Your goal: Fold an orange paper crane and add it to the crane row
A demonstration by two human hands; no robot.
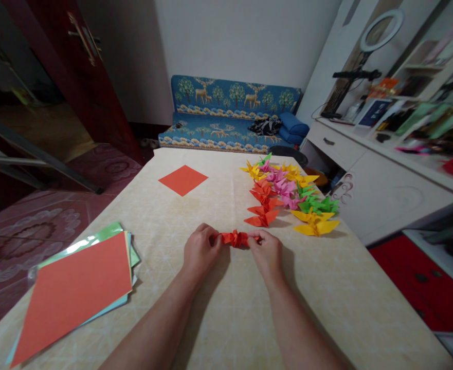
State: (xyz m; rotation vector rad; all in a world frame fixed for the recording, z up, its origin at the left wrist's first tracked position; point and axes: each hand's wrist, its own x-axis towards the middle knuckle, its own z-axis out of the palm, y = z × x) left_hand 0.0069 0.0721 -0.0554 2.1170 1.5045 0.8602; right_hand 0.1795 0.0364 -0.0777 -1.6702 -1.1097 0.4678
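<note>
Between my two hands is a red folded paper crane (235,238), just above the tabletop. My left hand (203,247) pinches its left wing tip, and my right hand (267,252) pinches the right one. The crane's middle shows as a small bunched shape. Beyond my right hand stand finished paper cranes in rows: red cranes (263,213) nearest, pink cranes (282,185) behind, green cranes (319,204) and yellow cranes (315,223) to the right. A flat red paper square (183,180) lies farther back on the left.
A stack of coloured paper (79,288), red sheet uppermost, lies at the table's left edge. The cloth-covered table (226,318) reaches toward a blue patterned sofa (218,128). A white cabinet (396,190) with a cluttered top stands on the right, and a dark red door (83,77) on the left.
</note>
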